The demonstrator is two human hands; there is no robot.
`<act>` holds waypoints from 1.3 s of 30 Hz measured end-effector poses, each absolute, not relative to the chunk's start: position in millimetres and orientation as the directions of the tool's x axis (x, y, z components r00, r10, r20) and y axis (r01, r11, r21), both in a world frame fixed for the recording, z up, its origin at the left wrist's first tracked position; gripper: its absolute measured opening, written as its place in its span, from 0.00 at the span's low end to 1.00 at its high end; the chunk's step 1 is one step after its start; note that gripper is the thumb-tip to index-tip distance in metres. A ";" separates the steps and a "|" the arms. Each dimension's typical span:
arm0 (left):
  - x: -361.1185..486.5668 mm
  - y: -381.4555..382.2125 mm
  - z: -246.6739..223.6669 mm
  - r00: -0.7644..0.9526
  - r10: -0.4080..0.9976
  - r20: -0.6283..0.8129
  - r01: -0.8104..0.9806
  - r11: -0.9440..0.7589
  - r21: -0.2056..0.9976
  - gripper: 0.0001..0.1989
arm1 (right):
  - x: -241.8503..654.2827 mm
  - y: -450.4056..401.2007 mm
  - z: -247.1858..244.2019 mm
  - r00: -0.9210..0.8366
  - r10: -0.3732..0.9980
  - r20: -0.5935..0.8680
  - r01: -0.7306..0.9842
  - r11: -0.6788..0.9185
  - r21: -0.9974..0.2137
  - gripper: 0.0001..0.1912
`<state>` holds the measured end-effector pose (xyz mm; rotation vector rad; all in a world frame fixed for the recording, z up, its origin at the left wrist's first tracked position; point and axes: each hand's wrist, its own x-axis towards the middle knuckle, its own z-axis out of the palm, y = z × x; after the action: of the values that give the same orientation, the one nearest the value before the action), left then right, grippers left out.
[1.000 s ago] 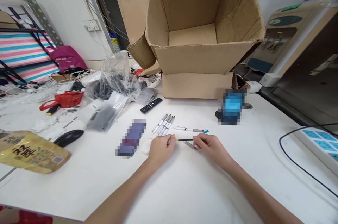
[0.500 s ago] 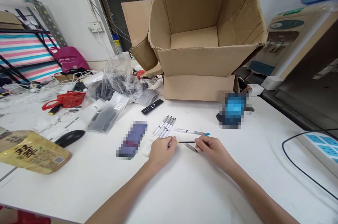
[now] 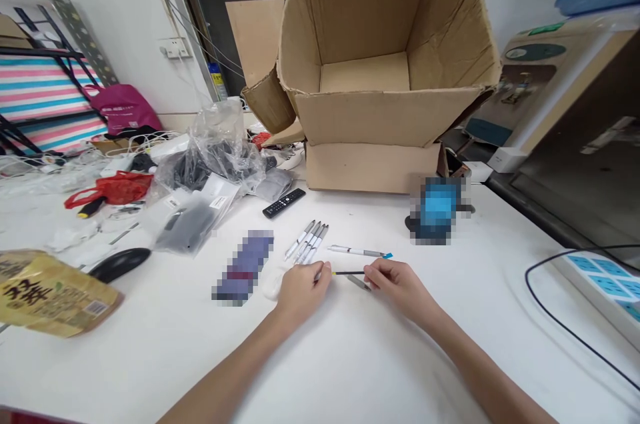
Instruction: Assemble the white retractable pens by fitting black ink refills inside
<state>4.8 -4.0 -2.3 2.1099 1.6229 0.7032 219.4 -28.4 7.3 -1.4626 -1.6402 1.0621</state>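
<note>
The left hand (image 3: 301, 294) and right hand (image 3: 397, 286) hold a slim black pen refill (image 3: 349, 273) level between narrowly pinched fingers (image 3: 369, 269), with a grey pen barrel (image 3: 358, 282) lying just beside the right fingers on the worktop (image 3: 350, 357).

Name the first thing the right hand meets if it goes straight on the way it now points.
The white-and-grey pen lying just ahead of the right hand, beyond the thin black rod at its fingertips; depth is hard to judge from this view.

Our left hand (image 3: 301, 292) and right hand (image 3: 399, 289) hold a thin black pen refill (image 3: 349, 273) between them, beside a grey pen tip (image 3: 359, 283), near four white pens (image 3: 306, 242).
</note>
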 end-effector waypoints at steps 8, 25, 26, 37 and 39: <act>4.5 -2.0 -1.2 0.179 0.969 0.170 0.767 -0.246 0.592 0.23 | 221.0 -25.9 4.5 -0.120 0.993 0.014 0.371 0.058 -0.927 0.14; 5.0 -2.9 -2.3 0.187 0.970 0.153 0.760 -0.242 0.603 0.22 | 219.8 -28.6 5.7 -0.111 0.992 -0.067 0.416 -0.014 -0.909 0.21; 4.9 -2.9 -2.6 0.191 0.970 0.150 0.759 -0.243 0.604 0.22 | 219.4 -28.9 5.9 -0.116 0.990 -0.078 0.422 -0.022 -0.906 0.24; 3.4 -2.0 -3.3 0.191 0.967 0.167 0.756 -0.254 0.603 0.23 | 220.6 -27.7 4.2 -0.102 0.992 -0.078 0.431 -0.027 -0.902 0.18; 3.5 -2.5 -4.0 0.202 0.965 0.168 0.748 -0.263 0.609 0.23 | 220.4 -28.9 5.7 -0.114 0.988 -0.101 0.444 -0.040 -0.895 0.24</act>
<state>3.5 -2.5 -4.0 2.0888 1.5976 0.7454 220.4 -28.9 5.7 -1.5315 -1.6134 1.1147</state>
